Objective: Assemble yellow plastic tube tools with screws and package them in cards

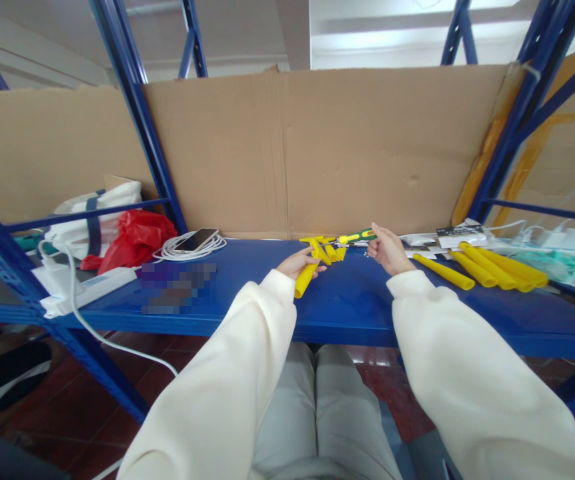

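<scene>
My left hand (295, 264) is closed around a yellow tapered plastic part (306, 281), whose wide end points down toward me. In my right hand (388, 252) is a screwdriver (357, 236) with a green and yellow handle, gripped near the handle's end. Its shaft points left and reaches the upper end of the yellow part by my left fingers; the exact contact of the tip is too small to make out. Just behind, several small yellow pieces (336, 254) lie on the blue shelf top (352, 293).
Several yellow tapered tubes (505, 267) lie at the right, with one single tube (445, 272) nearer me. To the left are a phone (197, 240) on a coiled white cable (175, 251), a red plastic bag (137, 240) and a power strip (90, 288). A cardboard panel (347, 147) stands behind.
</scene>
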